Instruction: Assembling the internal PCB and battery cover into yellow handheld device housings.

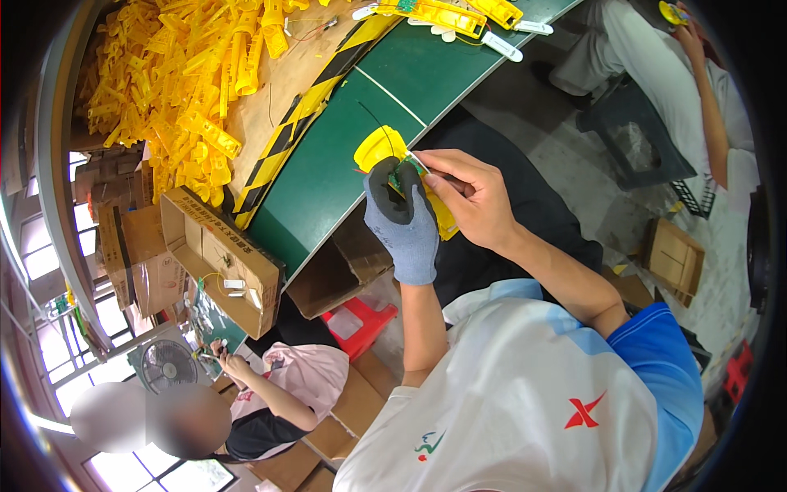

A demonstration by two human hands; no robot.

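My left hand (399,215), in a grey-blue glove with black finger coating, is closed around a yellow plastic housing (379,146). The housing has a wide rounded end, and its lower part shows below my fingers. Inside it sits a small green circuit board (403,175), partly covered by the gloved thumb and fingers. A thin dark wire (375,117) sticks up from the housing. Bare, my right hand (474,195) pinches a thin white piece (417,161) at the board's edge; its exact kind is too small to tell.
A green worktable (328,156) carries black-and-yellow edge tape (283,146). Beyond the tape lies a big heap of yellow plastic housings (184,74). Wired yellow units (447,16) lie at the far end. A cardboard box (217,254) stands left. Co-workers sit at lower left and upper right.
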